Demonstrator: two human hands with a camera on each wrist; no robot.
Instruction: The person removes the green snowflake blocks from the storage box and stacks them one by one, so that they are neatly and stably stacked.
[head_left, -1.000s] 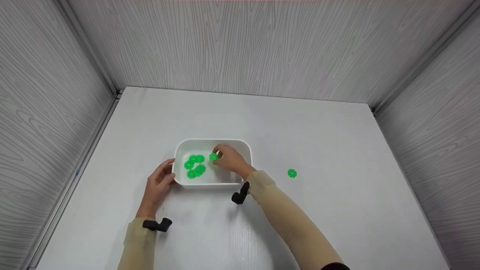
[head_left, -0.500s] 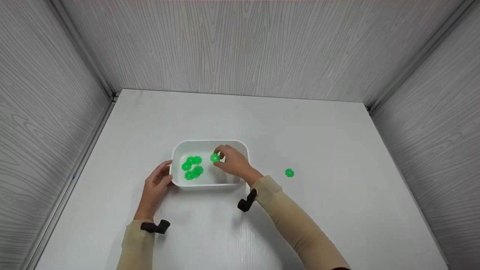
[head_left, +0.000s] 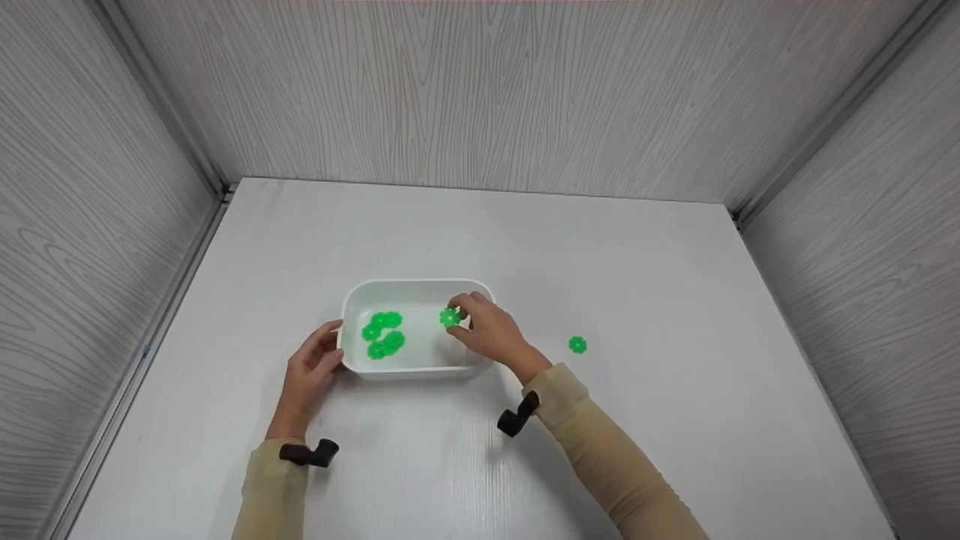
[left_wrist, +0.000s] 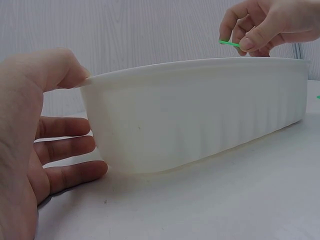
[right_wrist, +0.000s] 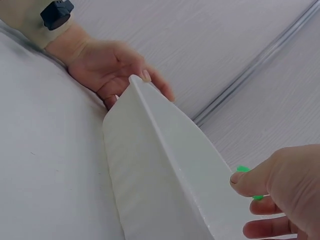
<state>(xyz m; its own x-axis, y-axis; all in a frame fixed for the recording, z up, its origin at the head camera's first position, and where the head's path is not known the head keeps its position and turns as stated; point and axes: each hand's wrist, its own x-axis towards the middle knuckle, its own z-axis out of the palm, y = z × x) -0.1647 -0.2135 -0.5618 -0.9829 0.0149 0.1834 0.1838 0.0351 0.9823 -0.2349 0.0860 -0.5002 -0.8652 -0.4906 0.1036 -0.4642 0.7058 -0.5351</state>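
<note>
In the head view, my right hand [head_left: 491, 330] pinches a green flower-shaped disc [head_left: 448, 318] between thumb and fingers, over the right half of a white rectangular tub [head_left: 409, 370]. The left wrist view shows this green disc [left_wrist: 229, 43] nearly edge-on, above the tub's rim. My left hand [head_left: 309, 375] rests against the tub's left end. Its thumb touches the rim, and several fairly straight fingers [left_wrist: 75, 172] lie on the outer wall. Several more green flower discs [head_left: 386, 345] lie in two clusters in the tub's left half.
A single green flower disc [head_left: 577, 345] lies on the white table [head_left: 645, 435] right of the tub. Pale wood-grain panels [head_left: 480, 97] stand behind the table and on both sides.
My right hand has moved rightward over the tub, carrying the pinched green disc away from the clusters. The left hand has stayed at the tub's end. The view has shifted slightly.
</note>
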